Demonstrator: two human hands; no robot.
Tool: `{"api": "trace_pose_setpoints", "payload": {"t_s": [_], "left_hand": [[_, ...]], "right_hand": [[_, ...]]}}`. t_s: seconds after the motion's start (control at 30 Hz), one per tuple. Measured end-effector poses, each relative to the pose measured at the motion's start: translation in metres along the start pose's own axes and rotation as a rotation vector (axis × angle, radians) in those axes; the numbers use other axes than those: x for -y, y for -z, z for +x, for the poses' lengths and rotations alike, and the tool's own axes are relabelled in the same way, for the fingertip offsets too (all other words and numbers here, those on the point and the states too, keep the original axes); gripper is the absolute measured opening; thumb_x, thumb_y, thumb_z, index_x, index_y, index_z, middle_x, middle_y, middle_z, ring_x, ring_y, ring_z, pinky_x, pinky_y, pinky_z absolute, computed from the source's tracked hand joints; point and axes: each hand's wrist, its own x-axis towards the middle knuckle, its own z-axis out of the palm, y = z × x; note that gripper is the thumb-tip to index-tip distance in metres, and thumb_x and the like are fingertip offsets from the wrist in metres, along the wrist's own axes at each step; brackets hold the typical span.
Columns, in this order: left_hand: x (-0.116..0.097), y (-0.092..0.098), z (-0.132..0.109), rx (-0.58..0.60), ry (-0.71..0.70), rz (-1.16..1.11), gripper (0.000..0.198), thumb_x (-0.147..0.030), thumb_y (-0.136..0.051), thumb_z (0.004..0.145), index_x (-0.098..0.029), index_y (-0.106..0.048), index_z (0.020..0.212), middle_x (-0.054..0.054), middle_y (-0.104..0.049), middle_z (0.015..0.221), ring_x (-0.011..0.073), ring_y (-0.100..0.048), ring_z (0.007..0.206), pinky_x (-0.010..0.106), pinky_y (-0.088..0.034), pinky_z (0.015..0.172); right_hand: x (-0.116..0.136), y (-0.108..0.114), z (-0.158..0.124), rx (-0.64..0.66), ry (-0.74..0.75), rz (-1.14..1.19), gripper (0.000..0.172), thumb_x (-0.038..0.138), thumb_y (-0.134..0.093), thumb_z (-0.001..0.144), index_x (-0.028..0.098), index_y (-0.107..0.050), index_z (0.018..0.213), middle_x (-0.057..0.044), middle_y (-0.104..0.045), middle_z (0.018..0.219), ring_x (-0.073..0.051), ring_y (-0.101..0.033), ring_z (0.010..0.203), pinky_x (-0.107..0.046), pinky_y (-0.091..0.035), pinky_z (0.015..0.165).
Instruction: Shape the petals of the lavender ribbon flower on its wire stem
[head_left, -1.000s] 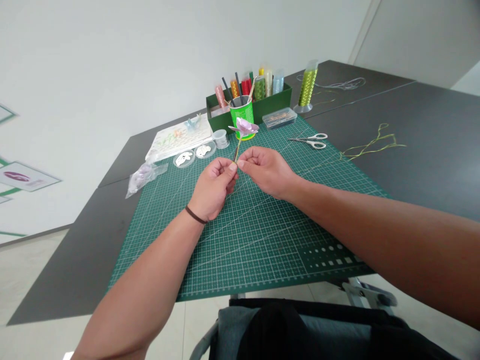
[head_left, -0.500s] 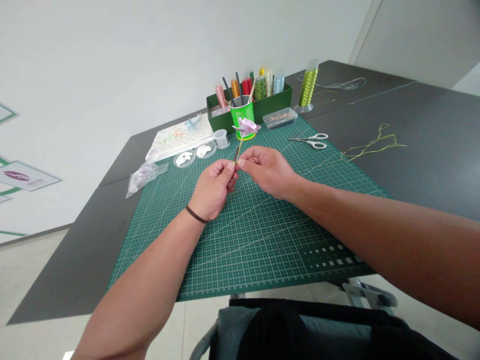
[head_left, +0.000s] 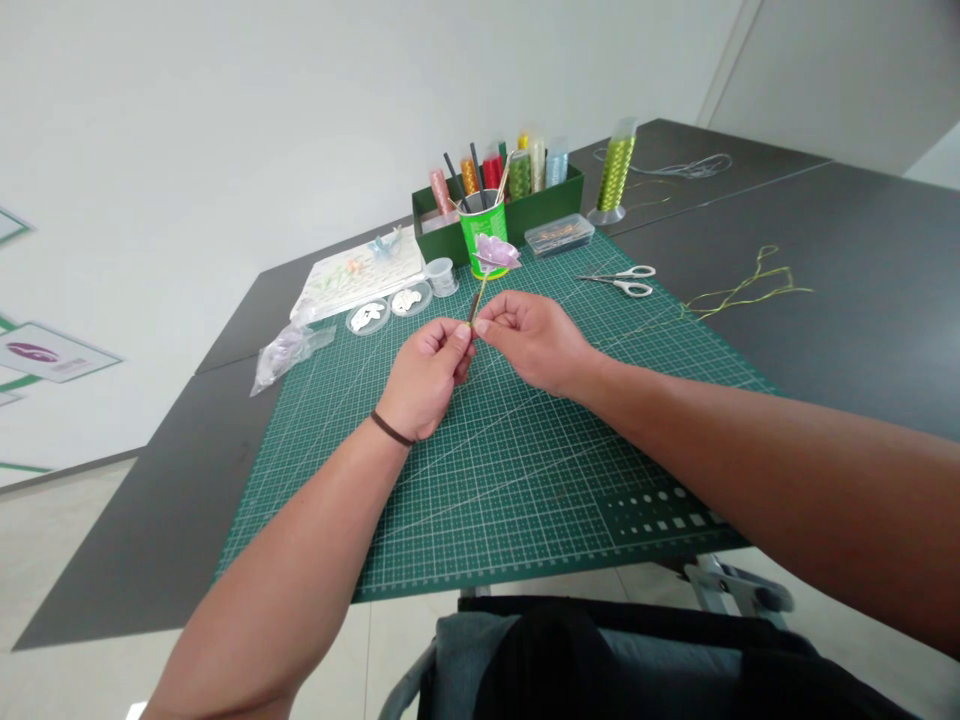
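Observation:
My left hand (head_left: pixel 429 372) is closed in a pinch on the thin stem of a pale purple artificial flower (head_left: pixel 496 252). The blossom stands upright above my fingers, in front of a green can. A dark strip runs along the lower stem, with a bit of yellow-green thread (head_left: pixel 472 322) at the pinch point. Close beside it, my right hand (head_left: pixel 529 340) is closed, thumb and forefinger pinched at the thread by the stem. The thread between these fingertips is very fine and mostly hidden. Both hands hover over a green cutting mat (head_left: pixel 480 480).
Behind are a green can (head_left: pixel 472 232) with sticks, a dark green box (head_left: pixel 551 203) of thread spools, and a clear case (head_left: pixel 560 236). Scissors (head_left: pixel 622 280), loose thread (head_left: pixel 750 290) and a yellow-green spool (head_left: pixel 616 175) lie right; small dishes (head_left: pixel 368 316) and a plastic bag (head_left: pixel 289 355) left.
The flower has turned a little about its stem: a petal that pointed left now points less that way. Both hands stay nearly in place, still pinching.

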Motion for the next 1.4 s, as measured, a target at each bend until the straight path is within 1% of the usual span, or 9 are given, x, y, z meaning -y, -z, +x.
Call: {"api": "trace_pose_setpoints", "payload": {"t_s": [0.23, 0.43, 0.7, 0.8, 0.9, 1.0, 1.1, 1.2, 1.4], "left_hand": [[0.0001, 0.0000, 0.0002, -0.002, -0.025, 0.006, 0.020, -0.026, -0.074, 0.094, -0.019, -0.060, 0.082, -0.003, -0.058, 0.069, 0.0074, -0.046, 0.056, 0.019, -0.038, 0.051], [0.0003, 0.0004, 0.0006, 0.007, -0.038, 0.010, 0.019, -0.026, -0.077, 0.092, -0.019, -0.061, 0.084, -0.004, -0.056, 0.067, 0.0082, -0.048, 0.056, 0.019, -0.039, 0.052], [0.0022, 0.0029, 0.0020, 0.012, -0.057, 0.024, 0.020, -0.026, -0.078, 0.091, -0.020, -0.059, 0.086, -0.006, -0.054, 0.064, 0.0080, -0.048, 0.056, 0.018, -0.039, 0.051], [0.0019, 0.0030, 0.0017, 0.006, -0.063, 0.041, 0.019, -0.024, -0.076, 0.092, -0.020, -0.058, 0.087, -0.007, -0.054, 0.064, 0.0079, -0.049, 0.055, 0.018, -0.039, 0.050], [0.0004, 0.0022, 0.0005, 0.006, -0.046, 0.072, 0.020, -0.026, -0.075, 0.093, -0.022, -0.056, 0.090, -0.005, -0.062, 0.072, 0.0081, -0.055, 0.054, 0.019, -0.037, 0.047], [-0.0017, 0.0003, -0.0010, 0.009, -0.040, 0.086, 0.018, -0.027, -0.074, 0.095, -0.022, -0.056, 0.094, -0.005, -0.064, 0.072, 0.0072, -0.048, 0.049, 0.020, -0.032, 0.046], [-0.0041, -0.0015, -0.0023, -0.017, -0.028, 0.066, 0.012, -0.027, -0.068, 0.098, -0.021, -0.059, 0.093, -0.004, -0.062, 0.069, 0.0075, -0.044, 0.051, 0.020, -0.033, 0.049], [-0.0052, -0.0016, -0.0026, -0.022, -0.029, 0.031, 0.017, -0.030, -0.061, 0.102, -0.019, -0.064, 0.089, -0.001, -0.061, 0.071, 0.0087, -0.044, 0.056, 0.021, -0.035, 0.053], [-0.0006, 0.0028, 0.0006, -0.034, -0.060, 0.119, 0.017, -0.029, -0.067, 0.098, -0.020, -0.064, 0.084, -0.002, -0.059, 0.071, 0.0091, -0.044, 0.056, 0.021, -0.037, 0.052]], "right_hand": [[0.0037, -0.0001, -0.0005, -0.002, -0.015, -0.013, 0.018, 0.014, -0.067, 0.095, 0.020, -0.058, 0.081, 0.005, -0.056, 0.064, -0.010, -0.042, 0.056, -0.025, -0.029, 0.051], [0.0060, -0.0011, -0.0013, 0.006, -0.030, -0.020, 0.019, 0.015, -0.066, 0.095, 0.021, -0.057, 0.080, 0.007, -0.050, 0.061, -0.009, -0.036, 0.053, -0.027, -0.026, 0.050], [0.0069, -0.0012, -0.0017, -0.003, -0.022, -0.028, 0.018, 0.015, -0.065, 0.095, 0.021, -0.057, 0.080, 0.007, -0.049, 0.061, -0.009, -0.036, 0.053, -0.027, -0.026, 0.050], [0.0042, -0.0005, -0.0015, 0.003, -0.002, -0.022, 0.017, 0.017, -0.067, 0.094, 0.021, -0.057, 0.081, 0.007, -0.051, 0.062, -0.010, -0.038, 0.054, -0.026, -0.028, 0.051], [0.0017, 0.0000, -0.0015, 0.012, 0.002, 0.006, 0.016, 0.018, -0.068, 0.093, 0.021, -0.058, 0.081, 0.004, -0.059, 0.066, -0.011, -0.043, 0.057, -0.026, -0.032, 0.053], [0.0006, 0.0002, -0.0015, 0.035, -0.004, 0.042, 0.016, 0.020, -0.071, 0.093, 0.021, -0.059, 0.082, 0.002, -0.065, 0.070, -0.011, -0.046, 0.057, -0.026, -0.033, 0.052], [0.0006, -0.0002, -0.0009, 0.040, 0.003, 0.050, 0.020, 0.023, -0.074, 0.093, 0.022, -0.058, 0.082, 0.004, -0.061, 0.066, -0.010, -0.042, 0.054, -0.026, -0.031, 0.051], [0.0020, -0.0010, -0.0004, 0.016, 0.006, 0.042, 0.020, 0.018, -0.071, 0.094, 0.022, -0.056, 0.080, 0.005, -0.058, 0.065, -0.010, -0.042, 0.056, -0.025, -0.032, 0.052], [0.0062, -0.0010, -0.0016, 0.010, -0.031, 0.032, 0.019, 0.016, -0.068, 0.095, 0.021, -0.057, 0.081, 0.006, -0.052, 0.063, -0.009, -0.036, 0.052, -0.026, -0.028, 0.049]]}}
